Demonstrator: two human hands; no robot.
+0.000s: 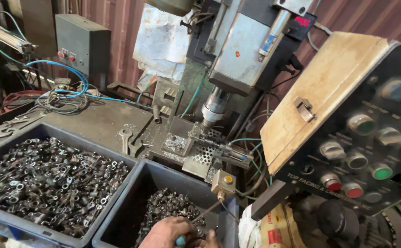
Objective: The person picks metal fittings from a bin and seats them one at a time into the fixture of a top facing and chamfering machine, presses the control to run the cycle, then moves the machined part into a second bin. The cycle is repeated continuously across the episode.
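Observation:
Only one hand shows, at the bottom edge, and I take it for my left hand (170, 232). It hovers over the small dark metal parts in the right-hand grey bin (163, 209). Its fingers are curled around a small tool with a blue tip (180, 240). A thin rod or wire (208, 210) runs from the fingers up toward a small beige switch box with a yellow button (223, 182). My right hand is out of view. The drilling machine's spindle (213, 109) stands above a perforated fixture (200, 154) behind the bin.
A larger grey bin (48, 177) full of metal parts sits at the left. Spanners (127, 140) lie on the dirty machine table. A black control panel with coloured push buttons (361, 151) and a wooden board (320, 92) fill the right. Blue hoses and wires (67, 89) lie at the back left.

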